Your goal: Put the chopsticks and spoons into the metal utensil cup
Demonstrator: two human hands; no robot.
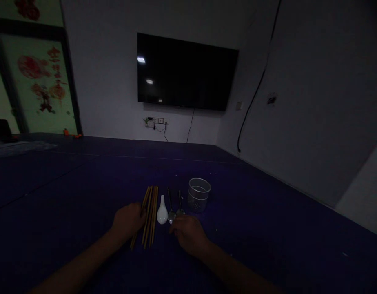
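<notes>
Left hand (129, 220): fingers curled against the leftmost of the chopsticks (154, 216); firmness of grip cannot be told. Right hand (188, 232): fingers bent down at the bowls of two metal spoons (171, 217); contact hidden, cannot tell if gripping. White spoon (162, 215) lies between chopsticks and metal spoons; perforated cup (197, 205) stands upright just right of these.

Risks (judged): loose chopsticks could roll or fan out under uneven finger pressure; a sideways sweep by the right hand could knock the cup.

Surface (115, 175): dark blue-purple, seamed, small pale specks. Room: dim; wall-mounted screen (185, 73), sockets below, hanging black cable (264, 70), red-decorated door at left.
</notes>
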